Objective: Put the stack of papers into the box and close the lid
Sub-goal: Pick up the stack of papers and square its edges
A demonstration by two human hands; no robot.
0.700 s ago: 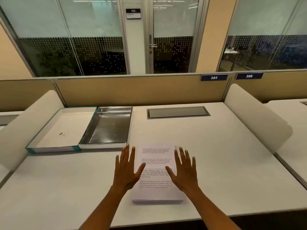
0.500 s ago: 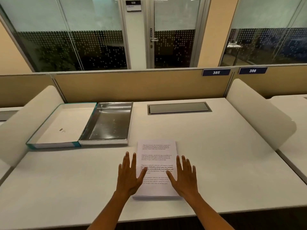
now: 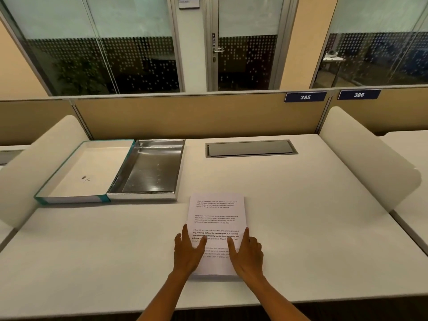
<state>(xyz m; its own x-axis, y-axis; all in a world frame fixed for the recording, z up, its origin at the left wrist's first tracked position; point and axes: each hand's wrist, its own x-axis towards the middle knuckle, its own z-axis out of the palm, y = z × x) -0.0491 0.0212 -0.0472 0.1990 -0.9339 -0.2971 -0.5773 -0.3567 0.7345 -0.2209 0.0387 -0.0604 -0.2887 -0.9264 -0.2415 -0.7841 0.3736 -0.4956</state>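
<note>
A stack of printed white papers (image 3: pixel 217 212) lies flat on the desk in front of me. My left hand (image 3: pixel 188 251) rests at the stack's left edge with its thumb on the top sheet. My right hand (image 3: pixel 247 253) sits at the right edge, thumb also on the sheet. Both hands press against the lower half of the stack; the fingers lie close together and none curl under it. The box (image 3: pixel 150 170) stands open at the back left: a shiny silver tray with its teal-edged lid (image 3: pixel 83 172) folded out flat to the left.
The white desk (image 3: pixel 312 228) is bounded by a tan partition (image 3: pixel 196 117) behind and curved white dividers (image 3: pixel 366 156) on both sides. A grey cable hatch (image 3: pixel 251 148) sits in the desk at the back. The desk's front edge runs just below my wrists.
Both hands have slid back toward me and closed in on the stack's lower edges, fingers drawing together. The camera has tilted down a little. The papers stay in place.
</note>
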